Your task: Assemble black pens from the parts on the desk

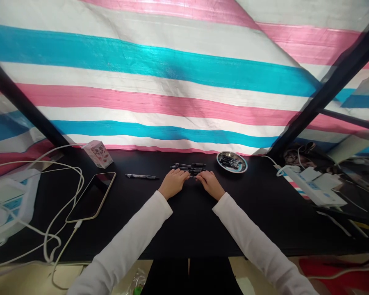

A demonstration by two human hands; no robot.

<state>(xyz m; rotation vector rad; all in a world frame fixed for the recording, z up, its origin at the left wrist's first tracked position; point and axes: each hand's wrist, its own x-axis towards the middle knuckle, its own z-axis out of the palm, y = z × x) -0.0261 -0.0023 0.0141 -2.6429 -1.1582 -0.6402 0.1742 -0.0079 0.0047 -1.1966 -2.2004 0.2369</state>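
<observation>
My left hand and my right hand meet at the middle of the black desk, fingertips a small gap apart. Both are closed, pinching what looks like a pen lying crosswise between them; my fingers cover most of it. Just beyond the fingertips lie several dark pens side by side. A single pen rests apart, to the left of my left hand. Farther right, a round metal bowl holds several dark pens or pen parts, too small to tell which.
On the left are a phone with a white cable, a small pink-white box and a power strip. Another power strip with plugs sits at the right. A striped sheet hangs behind the desk, between dark posts.
</observation>
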